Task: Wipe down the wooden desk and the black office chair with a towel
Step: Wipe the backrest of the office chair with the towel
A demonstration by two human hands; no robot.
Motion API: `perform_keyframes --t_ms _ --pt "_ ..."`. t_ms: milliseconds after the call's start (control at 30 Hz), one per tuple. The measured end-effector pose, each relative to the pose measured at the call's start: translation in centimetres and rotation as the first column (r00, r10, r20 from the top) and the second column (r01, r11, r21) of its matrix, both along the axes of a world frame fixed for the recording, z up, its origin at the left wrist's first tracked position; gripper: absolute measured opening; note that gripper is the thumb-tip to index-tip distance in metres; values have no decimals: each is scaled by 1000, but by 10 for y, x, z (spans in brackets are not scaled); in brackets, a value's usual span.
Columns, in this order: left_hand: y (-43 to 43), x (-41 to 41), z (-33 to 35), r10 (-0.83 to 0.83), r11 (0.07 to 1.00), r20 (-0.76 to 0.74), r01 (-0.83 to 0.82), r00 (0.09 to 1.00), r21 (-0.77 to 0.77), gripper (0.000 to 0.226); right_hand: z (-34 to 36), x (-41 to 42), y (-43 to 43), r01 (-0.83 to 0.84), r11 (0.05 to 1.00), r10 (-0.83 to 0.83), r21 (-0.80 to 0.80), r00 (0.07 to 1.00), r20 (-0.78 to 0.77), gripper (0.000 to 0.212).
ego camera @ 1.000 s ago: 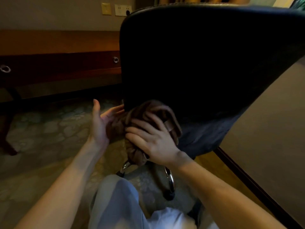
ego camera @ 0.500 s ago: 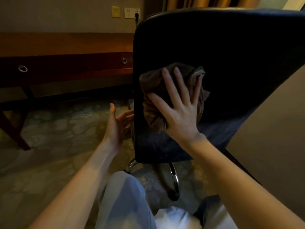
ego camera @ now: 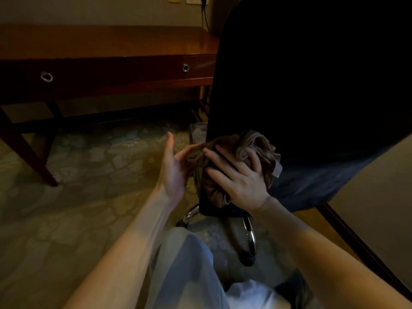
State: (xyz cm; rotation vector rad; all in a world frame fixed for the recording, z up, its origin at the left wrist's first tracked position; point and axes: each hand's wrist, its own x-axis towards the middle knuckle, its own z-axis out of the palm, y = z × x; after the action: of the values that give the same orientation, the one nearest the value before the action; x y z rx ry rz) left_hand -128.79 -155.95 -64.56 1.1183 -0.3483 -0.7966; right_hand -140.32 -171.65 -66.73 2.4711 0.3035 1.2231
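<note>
The black office chair fills the upper right, its backrest turned toward me. A crumpled brown towel lies against the lower left part of that backrest. My right hand presses the towel onto the chair with spread fingers, and part of the cloth hangs below the hand. My left hand is held open beside the chair's left edge, palm facing right, fingertips at the towel's left end. The wooden desk stands behind, at the upper left.
The chair's chrome base leg and a caster sit on the patterned carpet just past my knee in light trousers. A desk leg slants at the left. A wall runs close along the right.
My right hand has drawn the towel down from the middle of the backrest to its lower left edge. My left hand stays open beside the chair, now meeting the cloth.
</note>
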Motion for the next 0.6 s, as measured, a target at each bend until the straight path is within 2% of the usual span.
perform_keyframes --t_ms 67,167,400,467,567,600 --pt "0 1 0 -20 1000 29 20 999 -1 94 -13 -1 -1 6 998 -9 -60 999 -47 17" --pt "-1 0 -2 -18 1000 51 18 999 3 94 -35 0 -1 24 996 -32 -84 995 -98 29" --pt "-3 6 0 17 1000 126 -17 992 0 93 -79 0 -5 -20 970 -73 -244 928 -365 35" --pt "-3 5 1 9 1000 161 -11 987 15 90 -79 0 -1 -49 961 -78 -271 894 -441 28" --pt "-5 -1 -3 79 995 160 -88 984 48 77 -62 -11 -2 -111 974 -6 -196 859 -513 39" --pt "-6 -2 -4 125 989 135 -134 983 55 72 -51 -22 -5 -126 980 29 -155 857 -514 36"
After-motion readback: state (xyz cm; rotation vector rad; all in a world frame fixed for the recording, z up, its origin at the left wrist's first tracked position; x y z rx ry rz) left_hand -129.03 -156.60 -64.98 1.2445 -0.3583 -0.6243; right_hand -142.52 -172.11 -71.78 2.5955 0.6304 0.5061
